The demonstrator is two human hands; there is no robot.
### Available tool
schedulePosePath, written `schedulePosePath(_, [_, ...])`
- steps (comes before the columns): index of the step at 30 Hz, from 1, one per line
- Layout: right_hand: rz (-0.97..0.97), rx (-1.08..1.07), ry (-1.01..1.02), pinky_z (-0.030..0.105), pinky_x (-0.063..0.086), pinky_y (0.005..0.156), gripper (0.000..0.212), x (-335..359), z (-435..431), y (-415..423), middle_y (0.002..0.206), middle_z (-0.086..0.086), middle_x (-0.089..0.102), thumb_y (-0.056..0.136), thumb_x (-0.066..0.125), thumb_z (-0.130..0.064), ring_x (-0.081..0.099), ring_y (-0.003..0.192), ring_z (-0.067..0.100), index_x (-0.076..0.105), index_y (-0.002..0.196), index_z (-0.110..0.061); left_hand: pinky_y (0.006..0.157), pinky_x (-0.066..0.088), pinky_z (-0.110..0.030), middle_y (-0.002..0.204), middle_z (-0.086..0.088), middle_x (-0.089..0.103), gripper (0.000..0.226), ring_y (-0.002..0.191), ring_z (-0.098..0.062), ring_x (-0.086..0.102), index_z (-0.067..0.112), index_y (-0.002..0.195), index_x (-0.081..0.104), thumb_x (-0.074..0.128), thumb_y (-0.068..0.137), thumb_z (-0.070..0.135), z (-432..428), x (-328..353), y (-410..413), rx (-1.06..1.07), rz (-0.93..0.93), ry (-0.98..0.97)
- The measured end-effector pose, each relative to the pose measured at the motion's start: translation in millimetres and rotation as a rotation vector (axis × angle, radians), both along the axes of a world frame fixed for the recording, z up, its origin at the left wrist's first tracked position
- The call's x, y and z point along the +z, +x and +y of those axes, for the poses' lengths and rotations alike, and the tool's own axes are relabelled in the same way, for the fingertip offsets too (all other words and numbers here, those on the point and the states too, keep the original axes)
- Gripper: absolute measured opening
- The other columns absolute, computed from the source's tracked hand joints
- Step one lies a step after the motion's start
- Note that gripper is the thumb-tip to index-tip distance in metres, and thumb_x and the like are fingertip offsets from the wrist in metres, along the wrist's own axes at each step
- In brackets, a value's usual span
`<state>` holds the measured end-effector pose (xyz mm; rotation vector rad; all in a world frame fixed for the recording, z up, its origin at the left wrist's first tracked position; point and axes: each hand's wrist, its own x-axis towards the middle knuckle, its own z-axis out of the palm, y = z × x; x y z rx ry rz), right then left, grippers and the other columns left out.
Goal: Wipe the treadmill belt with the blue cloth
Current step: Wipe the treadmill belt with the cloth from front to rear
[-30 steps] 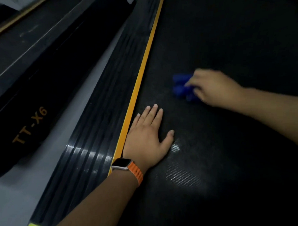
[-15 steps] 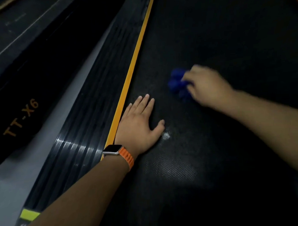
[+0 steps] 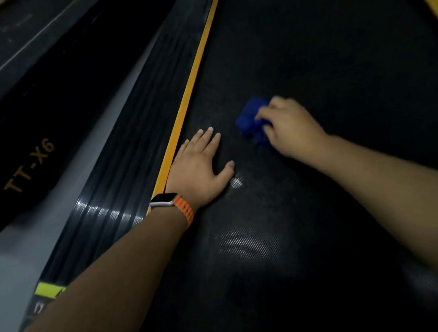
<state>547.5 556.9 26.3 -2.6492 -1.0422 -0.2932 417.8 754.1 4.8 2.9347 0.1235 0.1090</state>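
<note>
The black textured treadmill belt (image 3: pixel 321 63) fills the middle and right of the head view. A bunched blue cloth (image 3: pixel 250 120) lies pressed on the belt, and my right hand (image 3: pixel 290 128) is shut on it, covering its right part. My left hand (image 3: pixel 200 169) rests flat on the belt just left of the cloth, fingers spread, holding nothing, its little finger beside the yellow stripe (image 3: pixel 186 100). An orange-strapped watch (image 3: pixel 173 204) sits on my left wrist.
A black ribbed side rail (image 3: pixel 118 169) runs along the belt's left edge, with a yellow-green sticker (image 3: pixel 49 289) near its close end. Grey floor (image 3: pixel 24 247) and a neighbouring black machine marked TT-X6 (image 3: pixel 29 167) lie further left. Another yellow stripe (image 3: pixel 430 2) marks the belt's right edge.
My right hand has slid the blue cloth a little leftward on the belt, nearer my left hand. My left hand has stayed flat; the view has shifted slightly.
</note>
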Motion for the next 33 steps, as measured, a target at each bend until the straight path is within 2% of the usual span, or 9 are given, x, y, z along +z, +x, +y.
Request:
schedulePosePath(4, [0.046,-0.126,-0.043,0.042,0.046,0.076,0.014,5.0,14.9,-18.7,0.107,0.015,0.054,0.089,0.054,-0.016,0.056,0.093,0.039,0.058,0.102,-0.013,0.128,0.016,-0.039,0.169,-0.003,0.027,0.086,0.157,-0.021,0.020,0.019,0.160,0.035,0.031,0.091,0.070,-2.5,0.7,-2.3,0.028,0.000,0.032])
schedulePosePath(8, [0.189,0.191,0.009,0.040,0.050,0.075,0.018,1.9,-34.9,-150.6,0.101,0.008,0.055,0.082,0.058,-0.019,0.057,0.085,0.031,0.059,0.099,-0.018,0.128,0.015,-0.038,0.169,-0.005,0.027,0.087,0.157,-0.022,0.020,0.017,0.160,0.034,0.030,0.091,0.070,-4.1,3.9,-5.2,0.035,0.037,0.021])
schedulePosePath(10, [0.243,0.272,0.002,0.037,0.050,0.076,0.020,4.0,-52.2,-176.8,0.100,0.002,0.054,0.083,0.061,-0.021,0.055,0.087,0.025,0.061,0.103,-0.020,0.129,0.012,-0.036,0.169,-0.005,0.025,0.084,0.158,-0.021,0.018,0.016,0.161,0.032,0.031,0.093,0.066,-4.6,8.6,-7.5,0.027,0.053,-0.009])
schedulePosePath(14, [0.060,0.059,-0.029,0.043,0.049,0.075,0.016,6.5,-27.0,-88.2,0.100,0.013,0.055,0.086,0.059,-0.018,0.056,0.090,0.038,0.063,0.101,-0.015,0.128,0.007,-0.034,0.171,-0.005,0.021,0.079,0.158,-0.020,0.013,0.014,0.162,0.028,0.031,0.097,0.059,-9.5,10.6,-36.5,-0.005,0.055,-0.063])
schedulePosePath(18, [0.088,-0.105,-0.018,0.043,0.048,0.072,0.013,4.5,-12.2,-69.7,0.103,0.015,0.053,0.089,0.056,-0.015,0.055,0.089,0.039,0.059,0.100,-0.010,0.127,0.004,-0.032,0.171,-0.002,0.018,0.076,0.159,-0.017,0.011,0.016,0.163,0.026,0.028,0.099,0.057,-16.5,5.0,-74.3,0.024,0.037,-0.039])
schedulePosePath(23, [0.111,0.203,0.027,0.042,0.051,0.067,0.015,-5.4,-54.0,-184.3,0.095,0.007,0.054,0.080,0.060,-0.017,0.055,0.080,0.031,0.060,0.095,-0.015,0.128,0.009,-0.036,0.171,-0.003,0.020,0.075,0.158,-0.018,0.014,0.016,0.162,0.027,0.028,0.099,0.056,-17.9,1.0,-76.6,0.051,0.024,-0.012])
schedulePosePath(26, [0.093,0.279,0.002,0.040,0.051,0.068,0.015,-5.9,-59.1,-175.0,0.095,0.005,0.054,0.084,0.058,-0.022,0.055,0.082,0.028,0.062,0.098,-0.017,0.128,0.008,-0.036,0.171,-0.003,0.019,0.074,0.158,-0.018,0.013,0.016,0.163,0.026,0.028,0.101,0.056,-19.9,1.1,-77.4,0.062,0.028,-0.007])
schedulePosePath(30, [0.014,-0.034,0.020,0.045,0.049,0.070,0.014,1.9,-21.3,-79.2,0.102,0.017,0.053,0.087,0.057,-0.015,0.056,0.087,0.041,0.061,0.100,-0.011,0.128,0.006,-0.035,0.172,-0.002,0.016,0.074,0.159,-0.016,0.010,0.017,0.163,0.023,0.026,0.100,0.056,-27.5,2.5,-87.9,0.099,0.028,-0.015])
schedulePosePath(33, [0.033,-0.109,-0.023,0.044,0.048,0.069,0.014,0.6,-14.6,-85.6,0.103,0.018,0.052,0.084,0.057,-0.009,0.055,0.086,0.040,0.057,0.099,-0.010,0.128,0.006,-0.035,0.172,0.000,0.016,0.075,0.159,-0.016,0.010,0.018,0.163,0.023,0.025,0.099,0.057,-32.3,-0.8,-99.3,0.115,0.030,-0.008])
